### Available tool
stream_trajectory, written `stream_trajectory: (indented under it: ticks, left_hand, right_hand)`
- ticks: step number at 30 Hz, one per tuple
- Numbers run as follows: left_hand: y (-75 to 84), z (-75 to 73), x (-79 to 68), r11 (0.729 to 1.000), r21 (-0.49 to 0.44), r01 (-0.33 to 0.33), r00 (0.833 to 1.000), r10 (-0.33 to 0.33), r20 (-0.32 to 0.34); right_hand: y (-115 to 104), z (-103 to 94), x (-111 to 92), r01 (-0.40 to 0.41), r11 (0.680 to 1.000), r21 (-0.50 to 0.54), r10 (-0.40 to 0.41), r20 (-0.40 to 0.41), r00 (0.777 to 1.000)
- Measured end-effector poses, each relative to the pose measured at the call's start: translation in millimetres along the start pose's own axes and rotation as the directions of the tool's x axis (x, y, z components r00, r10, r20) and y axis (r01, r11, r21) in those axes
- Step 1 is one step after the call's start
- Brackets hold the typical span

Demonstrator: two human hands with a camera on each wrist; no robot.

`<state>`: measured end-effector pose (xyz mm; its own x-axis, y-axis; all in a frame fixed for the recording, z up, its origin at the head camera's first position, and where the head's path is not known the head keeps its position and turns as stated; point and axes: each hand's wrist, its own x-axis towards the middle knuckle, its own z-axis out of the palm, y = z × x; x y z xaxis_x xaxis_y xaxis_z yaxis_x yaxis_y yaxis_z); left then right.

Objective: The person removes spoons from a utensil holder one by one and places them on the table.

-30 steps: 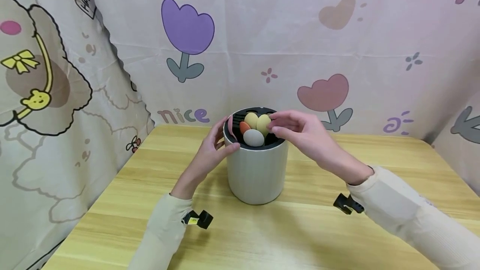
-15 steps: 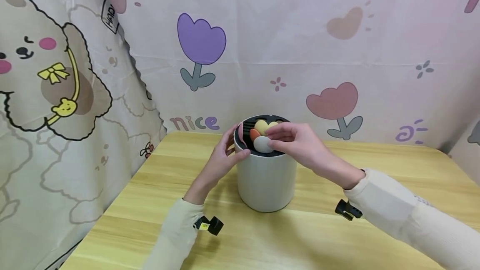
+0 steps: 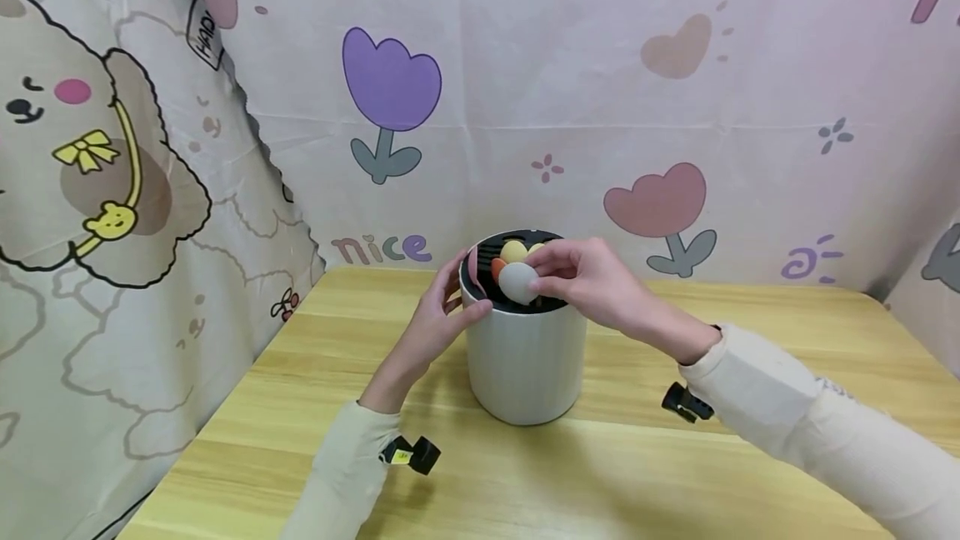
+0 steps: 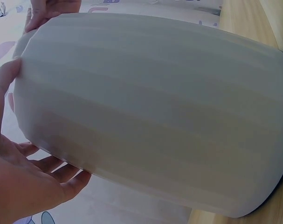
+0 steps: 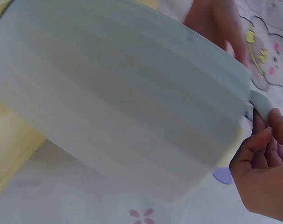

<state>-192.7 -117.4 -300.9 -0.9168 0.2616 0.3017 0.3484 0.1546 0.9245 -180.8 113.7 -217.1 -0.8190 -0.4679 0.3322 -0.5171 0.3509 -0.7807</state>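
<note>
A tall white ribbed cylindrical container (image 3: 525,369) with a black slotted top stands on the table. My left hand (image 3: 431,323) holds its left side, thumb at the front rim and fingers around the outside, as the left wrist view also shows. Over the top, my right hand (image 3: 600,286) pinches a white spoon (image 3: 517,282) by its oval head, between thumb and fingers. In the right wrist view the spoon's thin curved edge (image 5: 261,105) shows at the rim. Behind it sit yellow rounded heads (image 3: 513,252), an orange one (image 3: 498,266) and a pink one (image 3: 472,267), their lower parts hidden.
The wooden table (image 3: 300,415) reaches back to a patterned cloth (image 3: 525,90) hanging behind, with another cloth (image 3: 135,290) along the left side. A small black device (image 3: 686,402) is strapped at the right wrist, and a similar one (image 3: 411,454) at the left.
My right hand has moved from beside the yellow heads to the white spoon and now pinches it, its head slightly raised and tilted. The left hand keeps its hold; the head view has shifted.
</note>
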Motion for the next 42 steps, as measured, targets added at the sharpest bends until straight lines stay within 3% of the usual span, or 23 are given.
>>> stream_trajectory:
  ticks: [18,32,36,38,40,42]
  left_hand:
    - [-0.8,-2.0,5.0,1.000,-0.011,-0.022,1.000,0.022,0.000]
    - [-1.9,-1.0,4.2,1.000,-0.006,-0.001,1.000,0.001,-0.004]
    - [-1.9,-1.0,5.3,1.000,-0.013,-0.010,1.000,0.010,0.006]
    - [-1.9,-1.1,5.4,1.000,-0.012,-0.005,1.000,0.006,0.011]
    - [-2.0,-1.0,5.2,1.000,-0.011,-0.002,1.000,0.002,0.008]
    - [-1.8,-0.9,4.9,1.000,-0.009,-0.003,1.000,0.003,0.004]
  right_hand:
    - [-32.5,-34.5,7.6,-0.084,0.996,0.039,0.087,-0.085,0.993]
    - [-43.8,-60.1,4.2,0.008,0.974,0.228,0.026,-0.143,0.989]
    - [-46.1,-68.0,6.1,0.096,0.941,0.325,-0.034,-0.192,0.981]
    - [-45.8,-73.2,6.9,0.149,0.909,0.390,-0.067,-0.215,0.974]
    - [-44.6,-80.2,7.1,0.215,0.862,0.459,-0.112,-0.241,0.964]
    - [-42.9,-89.5,5.5,0.273,0.787,0.554,-0.151,-0.256,0.955]
